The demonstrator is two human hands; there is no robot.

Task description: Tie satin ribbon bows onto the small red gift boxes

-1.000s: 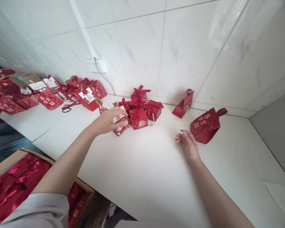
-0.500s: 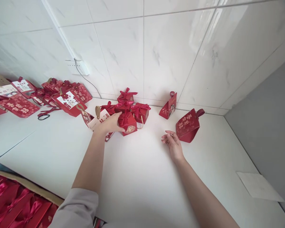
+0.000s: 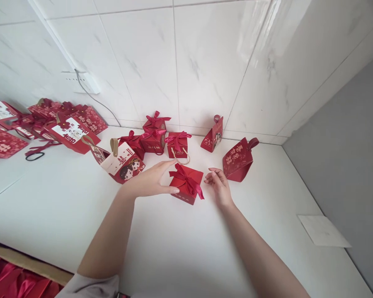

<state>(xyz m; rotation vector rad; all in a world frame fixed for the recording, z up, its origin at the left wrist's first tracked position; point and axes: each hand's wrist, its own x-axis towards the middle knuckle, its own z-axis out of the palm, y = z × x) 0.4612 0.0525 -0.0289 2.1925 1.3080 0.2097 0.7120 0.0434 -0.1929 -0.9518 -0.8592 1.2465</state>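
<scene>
A red gift box (image 3: 195, 174) with a magenta ribbon bow sits at the middle of the white table. My left hand (image 3: 151, 178) spans its left side, thumb at the front corner and fingers at the back corner. To the right of the box is my right hand (image 3: 219, 186), fingers loosely bent, holding nothing and a small gap from the box. Behind stand a bowed box with a rope handle (image 3: 178, 151), more bowed boxes (image 3: 153, 145) and a white-and-red carton (image 3: 129, 161) with a tan loop.
Two red tent-shaped cartons with loops, one small (image 3: 211, 136) and one larger (image 3: 238, 159), stand at the right. Several decorated cartons (image 3: 73, 134) crowd the left by the tiled wall. A cardboard box (image 3: 27, 258) of red ribboned items is at lower left; a white sheet (image 3: 323, 229) lies right.
My left hand has brought the front bowed box away from the group, rightward and nearer to me. My right hand has shifted slightly left in view. The camera view has turned a little.
</scene>
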